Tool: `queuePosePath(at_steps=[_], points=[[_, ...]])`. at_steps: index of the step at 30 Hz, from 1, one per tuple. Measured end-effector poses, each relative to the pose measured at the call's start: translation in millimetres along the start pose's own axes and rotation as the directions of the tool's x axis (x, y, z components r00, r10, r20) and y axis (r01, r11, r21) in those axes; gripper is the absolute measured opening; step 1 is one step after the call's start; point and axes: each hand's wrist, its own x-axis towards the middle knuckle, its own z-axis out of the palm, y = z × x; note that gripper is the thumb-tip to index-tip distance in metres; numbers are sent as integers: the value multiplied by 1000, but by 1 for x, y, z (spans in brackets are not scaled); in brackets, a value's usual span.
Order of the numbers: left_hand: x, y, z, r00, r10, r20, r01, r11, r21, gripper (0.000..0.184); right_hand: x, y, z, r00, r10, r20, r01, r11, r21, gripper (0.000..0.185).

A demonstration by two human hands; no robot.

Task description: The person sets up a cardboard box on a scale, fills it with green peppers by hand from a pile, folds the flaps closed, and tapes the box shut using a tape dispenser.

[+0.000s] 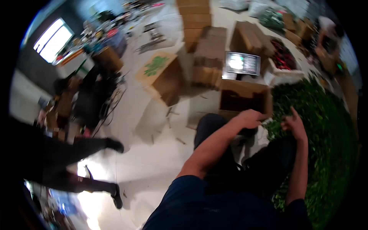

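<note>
My left hand [250, 119] is in front of the near side of an open cardboard box [246, 89]. Its fingers point right, somewhat blurred, and I see nothing held in them. Farther right my right hand [295, 124] hovers at the edge of a large heap of green leaves [326, 153], its index finger stretched out and the others loosely bent, with no object visible in it. Shadow covers much of the box's inside. Behind the box stands a flat panel with a glaring lit display [243, 63].
A white foam box [285, 78] holds dark red things. Folded cardboard [209, 57] and a carton with a green leaf print [163, 74] stand ahead. At left, another person's legs [88, 184] extend over the pale floor [153, 168]. A person [329, 40] bends at far right.
</note>
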Motion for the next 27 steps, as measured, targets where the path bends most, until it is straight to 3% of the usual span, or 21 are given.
queuePosePath(at_steps=[2,3,4,5,7,8,10,12,14,15,16,19,21,23,25,27], points=[[-2,5,-4,998,56,19,-55,998,-30,50,-10,-3,-30,977,5,-211,106,854,509,89],[0,11,-1,999,-17,46,20,997,-72,45,-10,5,-52,920,57,-388,157,853,497,85],[3,-1,15,998,43,-37,-45,998,-46,43,-12,10,-76,822,114,-558,204,856,475,82],[8,3,13,1000,-8,15,8,1000,14,40,-18,3,-96,755,146,-639,215,865,453,81],[14,13,15,989,-93,119,92,996,7,36,-48,1,-130,624,85,-777,409,811,418,81],[17,15,19,985,-100,140,103,995,-18,40,-63,-11,-135,477,81,-875,402,865,299,80],[23,1,36,996,15,87,-10,998,-59,44,-80,4,-162,380,-6,-925,268,958,104,78],[41,-3,54,985,-6,170,16,998,-59,49,-102,38,-180,396,-12,-918,169,984,60,75],[45,21,53,954,-93,287,120,990,-77,50,-108,84,-188,484,114,-867,-33,993,112,77],[51,-6,80,936,-100,339,181,959,-218,51,-115,117,-190,478,123,-870,-92,992,90,80],[57,15,81,829,-183,529,360,898,-253,56,-127,145,-193,492,198,-848,-289,956,55,81],[74,3,133,717,-239,654,483,847,-220,67,-145,213,-185,443,184,-878,-417,909,-20,88],[89,-16,171,719,-213,661,569,726,-385,70,-144,247,-192,429,162,-889,-463,884,-62,95],[113,-15,206,732,-232,641,623,610,-490,74,-147,233,-210,434,17,-901,-564,785,-256,99],[152,31,228,733,-263,627,664,475,-577,81,-145,220,-240,462,-141,-876,-630,643,-436,106],[192,60,251,732,-196,653,655,468,-593,98,-136,212,-290,487,-42,-872,-694,588,-416,111]])
